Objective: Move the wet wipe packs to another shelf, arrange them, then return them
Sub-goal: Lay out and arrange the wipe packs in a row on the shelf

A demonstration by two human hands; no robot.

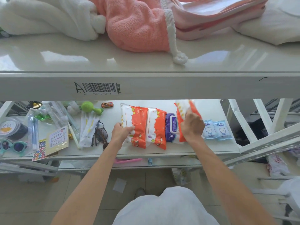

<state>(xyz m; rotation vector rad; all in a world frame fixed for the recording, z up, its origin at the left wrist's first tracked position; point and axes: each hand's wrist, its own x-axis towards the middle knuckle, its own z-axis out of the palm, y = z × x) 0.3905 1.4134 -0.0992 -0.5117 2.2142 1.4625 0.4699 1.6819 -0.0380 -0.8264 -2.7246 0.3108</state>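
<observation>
Several wet wipe packs lie in a row on the lower white shelf [211,111]. My left hand [121,131] grips the near left edge of the leftmost orange-and-white pack [138,120]. Beside it lies a second orange-and-white pack [156,127], then a purple pack [171,127] with a white lid. My right hand [192,124] holds a third orange-and-white pack [181,111] tilted up on its edge, just right of the purple one. Two small light-blue packs [215,129] rest flat at the right end of the row.
The upper shelf [146,62] carries pink and white towels [138,25]. Left of the packs on the lower shelf lie sunglasses [99,133], white sachets [87,127], a green toy [89,107], a toy car [107,105], sticker sheets [55,140] and teal children's glasses [14,146].
</observation>
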